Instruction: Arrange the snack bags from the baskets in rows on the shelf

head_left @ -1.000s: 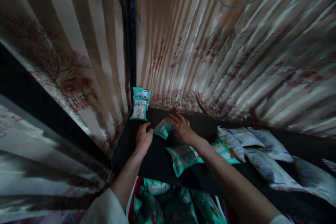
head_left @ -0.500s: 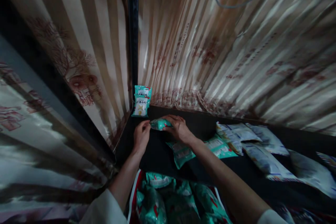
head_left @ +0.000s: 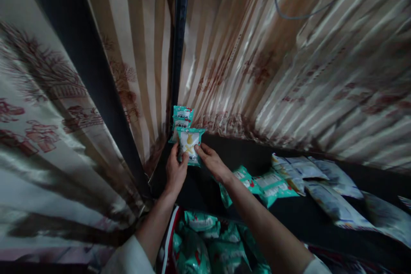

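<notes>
A teal snack packet (head_left: 190,145) with a pale front panel is held between my two hands, its printing upside down to me. My left hand (head_left: 176,167) pinches its lower left side, the thumb on the front. On the lower right side, my right hand (head_left: 212,160) grips with the thumb over the front too. Just behind it, two teal snack packets (head_left: 183,113) stand one before the other in the shelf's back corner, partly covered by the held one. More teal packets (head_left: 272,184) lie flat on the black shelf (head_left: 199,192), beyond my right forearm.
Below my arms is a red-and-white-edged bag or box (head_left: 168,239) filled with teal packets (head_left: 195,252). Several whitish-blue packets (head_left: 337,205) lie along the shelf's right side. A dark upright post (head_left: 180,30) and patterned curtains (head_left: 244,72) bound the corner; a cable (head_left: 295,17) hangs above.
The held packet has been turned so its front panel faces me and raised in front of the standing packets. Both hands now grip its sides. The view has shifted slightly left.
</notes>
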The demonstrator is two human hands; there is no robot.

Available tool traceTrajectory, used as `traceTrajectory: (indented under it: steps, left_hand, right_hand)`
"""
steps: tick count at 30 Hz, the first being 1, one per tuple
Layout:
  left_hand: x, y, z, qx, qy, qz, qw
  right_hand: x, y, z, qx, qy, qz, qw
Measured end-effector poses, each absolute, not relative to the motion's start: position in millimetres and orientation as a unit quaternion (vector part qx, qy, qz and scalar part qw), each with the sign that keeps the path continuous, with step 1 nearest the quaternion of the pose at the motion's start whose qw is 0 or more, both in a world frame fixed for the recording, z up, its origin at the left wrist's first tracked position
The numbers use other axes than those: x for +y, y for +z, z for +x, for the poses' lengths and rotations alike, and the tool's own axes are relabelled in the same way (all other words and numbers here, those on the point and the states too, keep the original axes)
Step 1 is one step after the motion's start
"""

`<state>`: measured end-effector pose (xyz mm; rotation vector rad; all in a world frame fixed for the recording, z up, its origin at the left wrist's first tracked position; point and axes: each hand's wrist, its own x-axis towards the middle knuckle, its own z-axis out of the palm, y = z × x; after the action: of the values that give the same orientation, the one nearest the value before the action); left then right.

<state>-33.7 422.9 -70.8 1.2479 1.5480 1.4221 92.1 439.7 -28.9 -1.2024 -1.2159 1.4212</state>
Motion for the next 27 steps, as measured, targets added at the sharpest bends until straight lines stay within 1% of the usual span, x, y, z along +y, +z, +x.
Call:
traceTrajectory:
  steps: [5, 8, 12, 14, 16, 19, 23, 25, 27]
  left_hand:
    - [426, -74, -43, 0.618, 0.53, 0.484, 0.32]
    - [427, -70, -49, 0.617, 0.532, 0.501, 0.293]
    - [427, -58, -54, 0.612, 0.532, 0.537, 0.233]
    - [427, -54, -53, 0.612, 0.546, 0.538, 0.195]
    - [427, -52, -49, 0.611, 0.57, 0.519, 0.181]
    - [426, -54, -41, 0.608, 0.605, 0.457, 0.235]
    - [427, -59, -38, 0.592, 0.613, 0.412, 0.321]
    - [430, -59, -44, 0.586, 0.613, 0.416, 0.328]
    - [433, -57, -52, 0.584, 0.605, 0.433, 0.324]
  right_hand:
    - [440, -41, 78, -0.419, 0.54, -0.569, 0.456]
    - [439, -41, 73, -0.388, 0.546, -0.582, 0.46]
    - [435, -40, 67, -0.375, 0.596, -0.525, 0.478]
    - [431, -41, 62, -0.346, 0.606, -0.497, 0.515]
    - [428, -44, 55, -0.301, 0.605, -0.48, 0.559]
    - [424, -48, 39, -0.27, 0.612, -0.45, 0.592]
    - [419, -50, 24, -0.254, 0.622, -0.444, 0.593]
    - [415, -50, 25, -0.273, 0.629, -0.464, 0.561]
    - [410, -49, 34, -0.333, 0.634, -0.503, 0.484]
